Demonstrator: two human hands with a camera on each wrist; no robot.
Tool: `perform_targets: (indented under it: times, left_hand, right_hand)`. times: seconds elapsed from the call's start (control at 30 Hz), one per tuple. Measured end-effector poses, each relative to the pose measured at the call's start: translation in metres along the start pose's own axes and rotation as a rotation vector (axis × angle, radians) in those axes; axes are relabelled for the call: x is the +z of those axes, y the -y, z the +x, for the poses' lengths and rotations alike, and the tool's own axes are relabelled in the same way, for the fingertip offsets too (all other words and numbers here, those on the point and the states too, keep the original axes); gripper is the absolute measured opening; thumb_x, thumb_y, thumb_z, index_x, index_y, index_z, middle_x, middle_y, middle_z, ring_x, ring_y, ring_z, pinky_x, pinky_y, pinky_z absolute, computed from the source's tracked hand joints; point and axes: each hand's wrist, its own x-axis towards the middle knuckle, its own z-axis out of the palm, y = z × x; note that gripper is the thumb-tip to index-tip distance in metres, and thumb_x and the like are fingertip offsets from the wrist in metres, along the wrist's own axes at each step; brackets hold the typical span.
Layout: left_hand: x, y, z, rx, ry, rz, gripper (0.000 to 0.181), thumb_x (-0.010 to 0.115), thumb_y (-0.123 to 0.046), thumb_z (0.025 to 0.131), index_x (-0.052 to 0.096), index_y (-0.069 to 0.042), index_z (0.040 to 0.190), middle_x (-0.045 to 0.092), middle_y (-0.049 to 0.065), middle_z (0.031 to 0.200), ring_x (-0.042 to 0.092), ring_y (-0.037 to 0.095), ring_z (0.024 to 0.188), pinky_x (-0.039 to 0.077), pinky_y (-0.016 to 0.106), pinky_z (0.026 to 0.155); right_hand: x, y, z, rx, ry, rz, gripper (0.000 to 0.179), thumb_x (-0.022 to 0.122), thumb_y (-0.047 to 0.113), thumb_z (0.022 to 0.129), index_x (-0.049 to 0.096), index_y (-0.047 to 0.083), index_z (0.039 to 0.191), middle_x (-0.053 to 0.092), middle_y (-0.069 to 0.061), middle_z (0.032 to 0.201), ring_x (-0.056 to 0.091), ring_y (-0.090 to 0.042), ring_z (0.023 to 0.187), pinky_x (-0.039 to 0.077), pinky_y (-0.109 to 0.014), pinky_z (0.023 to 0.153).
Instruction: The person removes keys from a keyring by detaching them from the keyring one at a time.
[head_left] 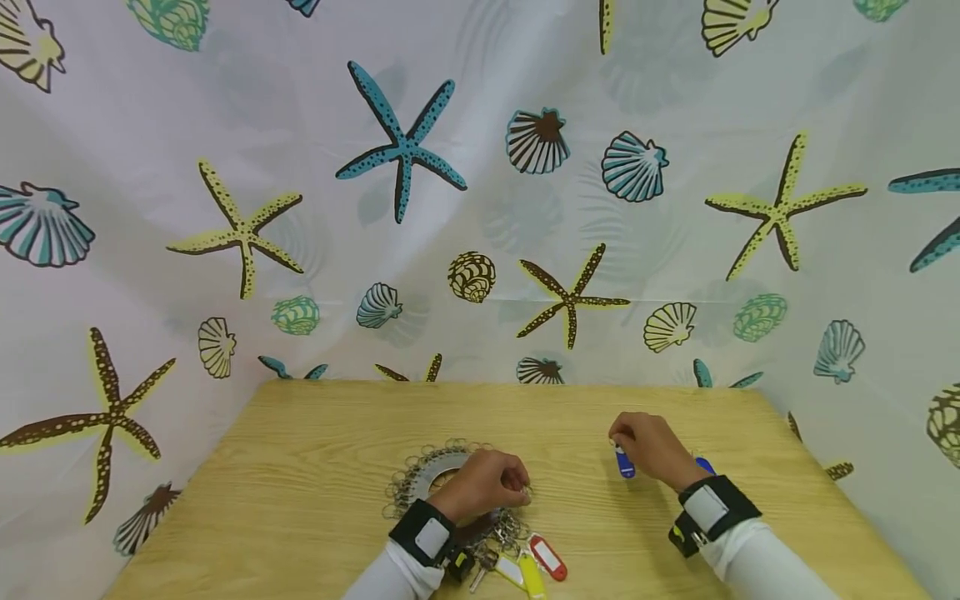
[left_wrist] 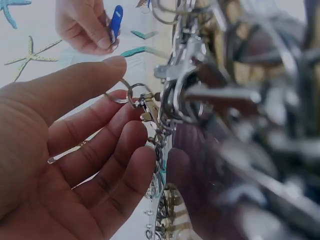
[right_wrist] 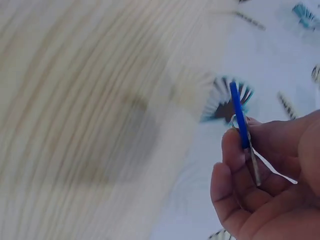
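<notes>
A round metal key holder (head_left: 447, 462), with many small clips and rings around its edge, lies on the table. My left hand (head_left: 480, 485) is over its right side. In the left wrist view, that hand's thumb and forefinger pinch a small split ring (left_wrist: 131, 90) hooked to a metal clip (left_wrist: 151, 107). My right hand (head_left: 651, 446), off to the right and above the table, pinches a blue key tag (head_left: 624, 463) by its ring end. A thin key (right_wrist: 254, 167) hangs alongside the blue tag in the right wrist view.
Near the holder's front edge lie a red key tag (head_left: 548, 557), two yellow key tags (head_left: 532, 575) and a key (head_left: 480, 573). Another blue tag (head_left: 703, 465) shows behind my right wrist. A patterned curtain (head_left: 480, 208) surrounds the wooden table (head_left: 315, 442).
</notes>
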Motion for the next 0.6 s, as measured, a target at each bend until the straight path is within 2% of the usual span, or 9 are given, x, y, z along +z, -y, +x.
perform_targets:
  times: [0.23,0.37,0.6]
  left_hand:
    - [0.004,-0.008,0.006,0.023,0.030,0.122,0.013,0.078,-0.018,0.082,0.074,-0.011,0.094,0.065,-0.009,0.079,0.057,0.001,0.070,0.048,0.020,0.066]
    - [0.003,-0.010,0.008,0.030,0.030,0.186,0.013,0.078,-0.019,0.082,0.075,-0.012,0.093,0.062,-0.010,0.076,0.054,0.000,0.067,0.046,0.020,0.064]
    - [0.005,-0.013,0.015,0.009,0.069,0.201,0.014,0.079,-0.018,0.082,0.074,-0.012,0.094,0.061,-0.010,0.076,0.053,0.000,0.067,0.046,0.019,0.063]
  right_hand:
    - [-0.015,-0.045,-0.008,0.107,0.031,-0.077,0.005,0.062,-0.002,0.089,0.066,0.000,0.086,0.065,-0.007,0.082,0.057,-0.017,0.070,0.050,-0.038,0.064]
    - [-0.014,-0.057,-0.009,0.165,0.056,-0.114,0.006,0.062,0.000,0.089,0.064,-0.002,0.084,0.062,-0.007,0.080,0.054,-0.019,0.069,0.049,-0.040,0.065]
    - [-0.016,-0.068,-0.013,0.215,0.066,-0.195,0.005,0.062,0.000,0.087,0.066,-0.001,0.085,0.064,-0.010,0.080,0.056,-0.020,0.065,0.050,-0.042,0.060]
